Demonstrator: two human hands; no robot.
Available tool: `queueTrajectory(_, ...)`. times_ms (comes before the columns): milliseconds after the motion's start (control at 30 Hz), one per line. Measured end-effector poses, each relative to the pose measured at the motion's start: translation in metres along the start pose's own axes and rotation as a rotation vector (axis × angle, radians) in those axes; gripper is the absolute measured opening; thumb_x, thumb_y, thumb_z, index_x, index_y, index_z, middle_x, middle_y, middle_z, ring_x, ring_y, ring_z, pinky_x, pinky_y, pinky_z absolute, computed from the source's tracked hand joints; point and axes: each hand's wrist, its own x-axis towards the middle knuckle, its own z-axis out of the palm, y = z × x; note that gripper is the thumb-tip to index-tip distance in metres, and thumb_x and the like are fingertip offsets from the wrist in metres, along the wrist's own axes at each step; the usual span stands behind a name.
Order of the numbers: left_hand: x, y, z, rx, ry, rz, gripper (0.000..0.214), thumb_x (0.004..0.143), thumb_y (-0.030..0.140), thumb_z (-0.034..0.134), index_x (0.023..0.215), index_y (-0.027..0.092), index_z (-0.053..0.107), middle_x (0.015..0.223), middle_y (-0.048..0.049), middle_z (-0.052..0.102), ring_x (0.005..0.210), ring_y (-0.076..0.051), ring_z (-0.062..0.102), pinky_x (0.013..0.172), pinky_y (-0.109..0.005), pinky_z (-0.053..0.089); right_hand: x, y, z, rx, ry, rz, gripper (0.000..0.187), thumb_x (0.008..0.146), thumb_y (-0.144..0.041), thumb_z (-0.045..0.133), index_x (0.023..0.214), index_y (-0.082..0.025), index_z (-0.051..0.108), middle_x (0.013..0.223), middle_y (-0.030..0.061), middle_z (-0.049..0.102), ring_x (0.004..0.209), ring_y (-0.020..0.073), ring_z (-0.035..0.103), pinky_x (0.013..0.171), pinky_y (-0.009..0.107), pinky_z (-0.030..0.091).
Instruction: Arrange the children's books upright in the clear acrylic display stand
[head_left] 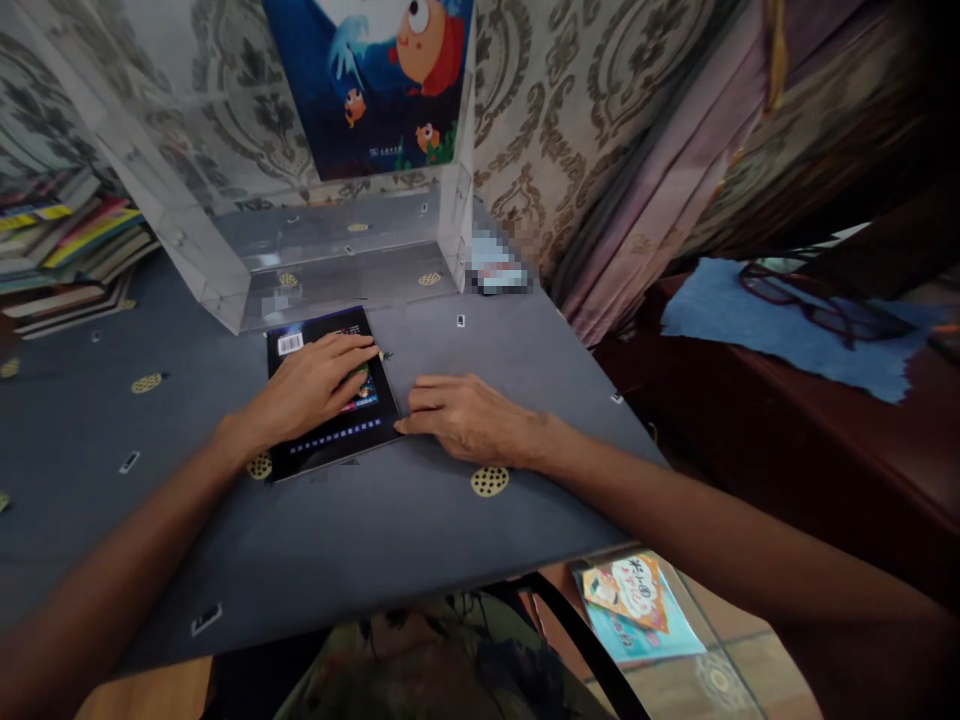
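Head view looks down on your two bare hands at a table covered with a grey cloth (420, 530) printed with yellow pineapples. Your task's thing, a thin black rectangular book (365, 416) with a white barcode and a small colourful picture on its upward face, lies flat and slightly turned just in front of you. Your left hand (319, 385) rests palm down across its middle, fingers stretched out and a little apart, the tips reaching its right edge. Your right hand (465, 415) sits on the cloth to the right of the book, fingers curled, with the foremost fingertip at the book's near right corner; whether you are pinching that corner, I cannot tell. Just beyond the book stands a clear plastic stand (452, 225), bearing a dark blue picture book (375, 110) with orange fish. Far to your left is a pile of mixed books (67, 245); well off to your right, dark-framed glasses (825, 312) lie on a light blue cloth (701, 310).
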Motion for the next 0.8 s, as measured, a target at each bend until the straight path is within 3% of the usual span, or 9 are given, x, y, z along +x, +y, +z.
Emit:
queueTrajectory(300,-0.053,0.014,-0.013,-0.12,-0.064,0.057,0.036,0.104,0.029,0.039,0.133,0.024,0.061,0.146,-0.008,0.056,0.136,-0.023,0.05,0.115,-0.05,0.039,-0.001,-0.002,0.001,-0.014,0.01,-0.019,0.033,0.096,-0.003,0.042,0.1,-0.015,0.072,0.085,0.0066,0.066,0.082,0.0186,0.054,0.068,0.029,0.046)
queueTrajectory(433,-0.089,0.025,-0.018,-0.046,0.009,-0.029,0.036,0.104,0.027,0.039,0.131,0.021,0.062,0.139,-0.0101,0.061,0.131,-0.024,0.054,0.109,-0.047,0.046,0.001,-0.012,0.003,-0.083,0.032,-0.034,0.028,0.098,-0.008,0.044,0.099,-0.013,0.071,0.095,0.0105,0.07,0.091,0.0227,0.057,0.076,0.036,0.051)
queueTrajectory(567,-0.126,0.045,-0.018,0.089,0.089,-0.193,0.033,0.103,0.025,0.042,0.126,0.018,0.065,0.128,-0.0122,0.066,0.111,-0.027,0.064,0.092,-0.045,0.054,0.012,-0.037,0.011,-0.081,0.054,-0.072,0.03,0.101,-0.011,0.042,0.12,-0.012,0.065,0.119,0.012,0.07,0.114,0.0248,0.058,0.091,0.041,0.053)
queueTrajectory(700,-0.148,0.061,-0.007,0.12,0.217,-0.221,0.035,0.101,0.023,0.045,0.132,0.02,0.06,0.128,-0.0114,0.066,0.11,-0.027,0.065,0.089,-0.041,0.054,0.03,-0.065,0.025,-0.05,-0.07,-0.131,0.037,0.103,-0.013,0.04,0.138,-0.011,0.053,0.143,0.0121,0.058,0.135,0.0225,0.049,0.111,0.041,0.045)
queueTrajectory(800,-0.153,0.063,0.002,0.099,0.266,-0.229,0.039,0.1,0.019,0.047,0.138,0.021,0.056,0.132,-0.0117,0.064,0.117,-0.027,0.063,0.093,-0.041,0.053,0.038,-0.078,0.034,-0.041,-0.159,-0.143,0.039,0.106,-0.022,0.04,0.141,-0.009,0.05,0.149,0.0145,0.051,0.142,0.0247,0.043,0.119,0.044,0.037)
